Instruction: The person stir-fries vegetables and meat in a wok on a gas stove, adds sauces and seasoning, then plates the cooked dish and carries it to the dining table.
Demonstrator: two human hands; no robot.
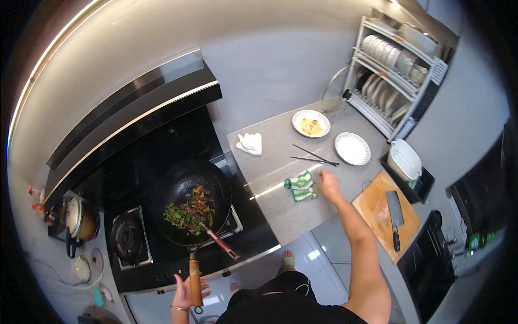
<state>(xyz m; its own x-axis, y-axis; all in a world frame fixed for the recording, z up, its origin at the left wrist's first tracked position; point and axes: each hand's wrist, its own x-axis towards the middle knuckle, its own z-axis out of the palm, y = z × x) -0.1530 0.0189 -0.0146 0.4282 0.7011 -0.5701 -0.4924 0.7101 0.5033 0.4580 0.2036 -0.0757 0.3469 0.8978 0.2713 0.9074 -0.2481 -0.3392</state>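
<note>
My left hand [187, 290] lies behind and under the wooden handle [195, 283] of a black wok [182, 176], its fingers spread; a firm grip does not show. Green leaves and browned pieces of food [190, 212] lie in the wok, with a red-handled spatula [220, 242] resting in them. Over the grey counter [279, 220] is my right hand [328, 184], fingers curled, just right of a green-and-white striped cloth [301, 185]. Whether it holds anything cannot be seen. Black chopsticks [313, 158], an empty white plate [352, 149] and a plate with yellow residue [311, 124] lie beyond it.
A cleaver [395, 214] rests on a wooden cutting board [376, 202] at the right. Behind stand a dish rack [388, 77], a glass lid [338, 91] and a white basin [404, 160]. A white cloth [250, 143] lies near the stove. At left are a second burner [128, 238] and a pot [82, 218].
</note>
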